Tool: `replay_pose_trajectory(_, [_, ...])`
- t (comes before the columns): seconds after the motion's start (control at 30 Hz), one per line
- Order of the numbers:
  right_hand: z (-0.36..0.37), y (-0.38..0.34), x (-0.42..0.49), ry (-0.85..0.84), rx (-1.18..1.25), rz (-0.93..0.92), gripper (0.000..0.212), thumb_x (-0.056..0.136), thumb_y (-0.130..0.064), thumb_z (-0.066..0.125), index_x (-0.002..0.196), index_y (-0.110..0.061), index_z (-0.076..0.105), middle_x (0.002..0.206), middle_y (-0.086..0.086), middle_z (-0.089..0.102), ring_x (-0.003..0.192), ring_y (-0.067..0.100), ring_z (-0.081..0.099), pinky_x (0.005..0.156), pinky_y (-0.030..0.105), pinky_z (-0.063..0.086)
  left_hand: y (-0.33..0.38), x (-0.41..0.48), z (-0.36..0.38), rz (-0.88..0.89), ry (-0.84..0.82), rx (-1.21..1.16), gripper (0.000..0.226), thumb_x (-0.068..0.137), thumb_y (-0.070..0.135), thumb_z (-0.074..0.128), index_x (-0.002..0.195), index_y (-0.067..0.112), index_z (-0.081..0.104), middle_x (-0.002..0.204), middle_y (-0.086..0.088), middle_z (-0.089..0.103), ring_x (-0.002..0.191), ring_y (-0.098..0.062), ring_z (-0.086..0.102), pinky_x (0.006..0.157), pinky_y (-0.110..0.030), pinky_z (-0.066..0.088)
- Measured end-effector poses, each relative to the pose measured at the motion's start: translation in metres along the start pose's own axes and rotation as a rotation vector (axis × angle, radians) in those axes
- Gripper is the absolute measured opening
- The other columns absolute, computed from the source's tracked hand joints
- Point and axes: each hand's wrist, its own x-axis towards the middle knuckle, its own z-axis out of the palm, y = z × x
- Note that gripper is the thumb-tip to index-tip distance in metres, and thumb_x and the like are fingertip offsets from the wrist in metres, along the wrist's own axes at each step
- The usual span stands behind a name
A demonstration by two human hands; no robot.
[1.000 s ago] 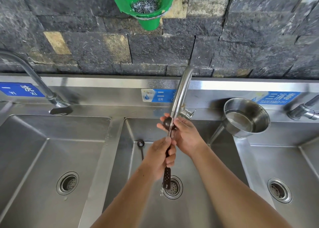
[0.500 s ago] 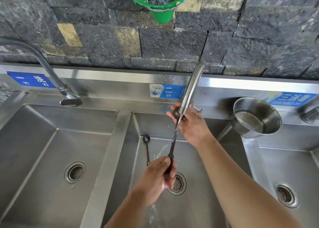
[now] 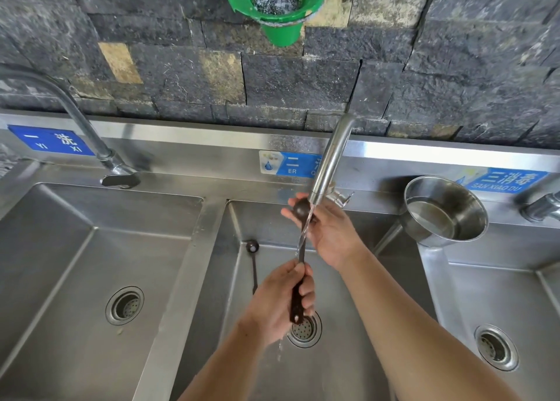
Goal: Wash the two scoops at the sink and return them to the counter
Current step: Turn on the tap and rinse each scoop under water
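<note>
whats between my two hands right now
Head view: only the handle of the dark scoop, with tap water running down it, between the left hand below and the right hand at its bowl.

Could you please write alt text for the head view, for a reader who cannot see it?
A person rinses a dark scoop under the running middle faucet, left hand gripping its handle, right hand holding its bowl. A second scoop lies in the basin; a steel pot sits at right.
</note>
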Motion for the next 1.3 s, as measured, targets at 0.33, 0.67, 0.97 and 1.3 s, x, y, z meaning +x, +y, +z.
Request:
replay_pose_trajectory(0.33, [-0.008,0.033,-0.026,0.064,-0.246,0.09,0.021,0.103,-0.012,0.048,0.113,-0.004,0.065,0.106,0.015,0.07,0.099,0.032,0.069,0.081,0.035,0.059,0.02,0.023,0.008,0.04,0.178,0.121,0.021,0.104,0.023,0.042,0.088,0.015,0.053,0.059,0.003,0.041,0.046,-0.008,0.027,0.039,-0.019,0.023])
replay_pose_trajectory(0.67, [-0.006,0.029,-0.015,0.233,-0.588,0.035,0.019,0.1,-0.021,0.057,0.103,-0.012,0.073,0.08,0.008,0.061,0.073,0.022,0.061,0.059,0.031,0.048,0.01,0.017,0.009,0.085,0.338,0.293,0.024,0.104,0.019,0.04,0.095,0.011,0.061,0.061,0.003,0.047,0.044,-0.009,0.031,0.043,-0.023,0.022])
replay_pose_trajectory(0.97, [-0.012,0.037,-0.03,0.123,-0.226,0.1,0.035,0.106,-0.024,0.044,0.121,0.001,0.062,0.097,0.021,0.07,0.077,0.023,0.068,0.059,0.025,0.052,0.009,0.012,0.002,0.068,0.282,0.214,0.03,0.105,0.027,0.039,0.087,0.012,0.058,0.055,0.005,0.036,0.044,-0.008,0.026,0.039,-0.021,0.021])
replay_pose_trajectory(1.3, [-0.018,0.039,-0.029,0.152,-0.239,0.113,0.028,0.104,-0.022,0.047,0.111,-0.006,0.069,0.094,0.021,0.071,0.072,0.025,0.06,0.054,0.03,0.047,-0.009,0.014,-0.012,0.063,0.256,0.182,0.026,0.105,0.02,0.042,0.099,0.005,0.063,0.061,0.0,0.051,0.047,-0.01,0.037,0.042,-0.023,0.033])
